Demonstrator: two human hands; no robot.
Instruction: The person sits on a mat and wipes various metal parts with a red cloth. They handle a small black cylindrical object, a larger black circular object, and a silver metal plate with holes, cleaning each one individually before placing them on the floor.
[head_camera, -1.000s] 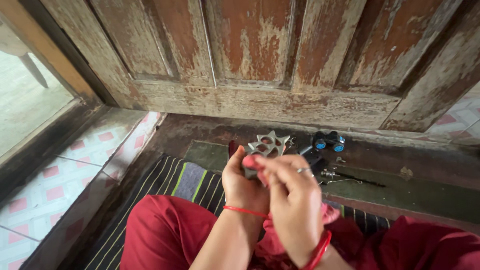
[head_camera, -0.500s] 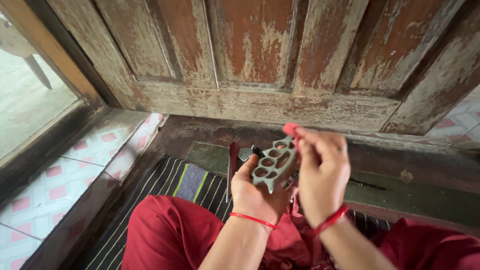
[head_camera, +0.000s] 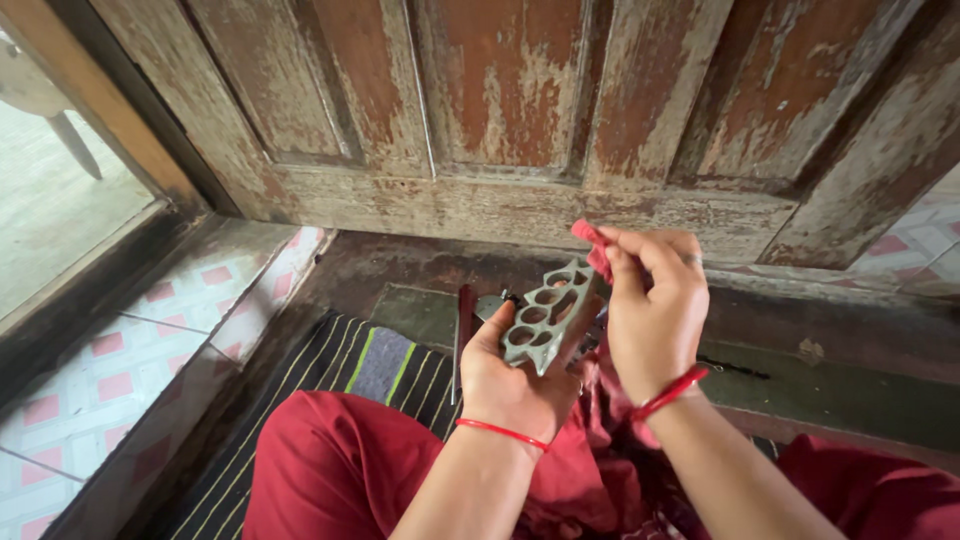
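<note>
We cup a greenish metal piece with oval holes (head_camera: 545, 317) in our left hand (head_camera: 515, 375), palm up, the fingers closed under and around its lower end so that it stands tilted above the palm. Our right hand (head_camera: 655, 315) pinches a small red cloth (head_camera: 592, 245) between thumb and fingertips, pressing it against the top edge of the metal piece, so both hands meet at that one thing. A ring sits on one finger of the right hand, and a red thread bracelet circles each wrist.

Just behind the left hand, a thin dark-handled tool (head_camera: 463, 330) lies on the floor, and a bit of grey metal shows between it and the held piece; we cannot tell what that is. Below the hands, our lap is covered in red fabric (head_camera: 345, 470). To the left of the grip lies a striped dark mat (head_camera: 330, 365) with a grey and green patch. Farther left runs a floor of white and pink tiles (head_camera: 110, 370). Beyond the grip, past a dark concrete threshold (head_camera: 820, 350), stands a weathered wooden door (head_camera: 520, 110) with peeling reddish paint.
</note>
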